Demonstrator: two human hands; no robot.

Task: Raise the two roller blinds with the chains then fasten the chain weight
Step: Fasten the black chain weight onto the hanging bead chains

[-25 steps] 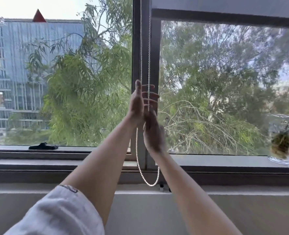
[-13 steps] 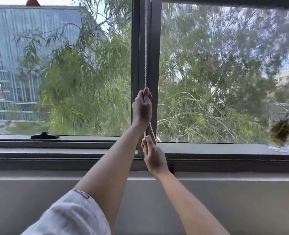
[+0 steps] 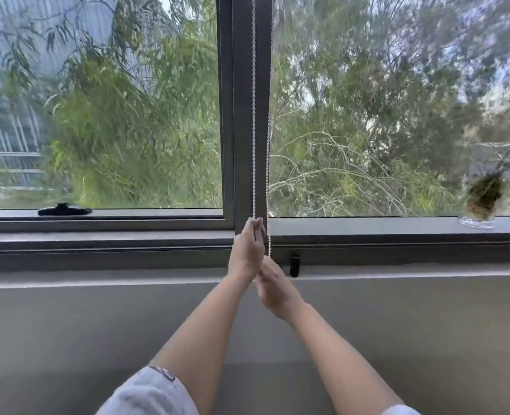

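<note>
A white beaded chain hangs in two strands down the dark mullion between the two window panes. My left hand is closed around the chain at sill height. Just below it, my right hand grips the lower part of the chain in front of the wall. A small black chain fastener sits on the frame just right of my hands. Neither blind is in view; both panes are uncovered.
A black window handle lies on the left sill. A glass vase with a plant stands on the right sill. Below the window is a grey wall.
Both hands have moved down the chain from mid-window to sill level, still gripping it. The view has tilted down, and the blind's lower edge has left the top of the frame.
</note>
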